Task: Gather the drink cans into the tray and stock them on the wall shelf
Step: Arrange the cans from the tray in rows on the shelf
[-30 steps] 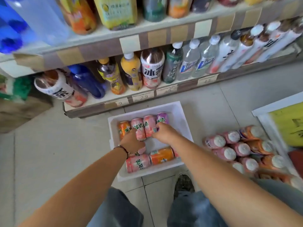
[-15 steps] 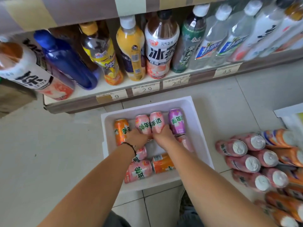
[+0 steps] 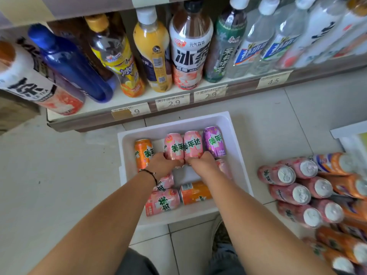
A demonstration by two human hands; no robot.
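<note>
A white foam tray [image 3: 236, 147] sits on the floor tiles below the shelf. Along its far side lie an orange can [image 3: 143, 152], two pink cans and a purple can [image 3: 214, 141]. My left hand [image 3: 161, 165] grips the near end of the left pink can [image 3: 173, 147]. My right hand [image 3: 200, 163] grips the near end of the right pink can [image 3: 193, 144]. Nearer me in the tray lie another pink can [image 3: 161, 202] and an orange can [image 3: 195, 192]; further cans are partly hidden under my arms.
A pile of several pink and orange cans [image 3: 309, 191] lies on the floor to the right of the tray. The low wall shelf [image 3: 178, 96] beyond the tray is packed with drink bottles and carries price tags. A white box edge [image 3: 347, 130] shows at far right.
The view has dropped closer to the tray and shelf. Both hands stay at the two middle pink cans, which sit slightly further up against the far wall of the tray.
</note>
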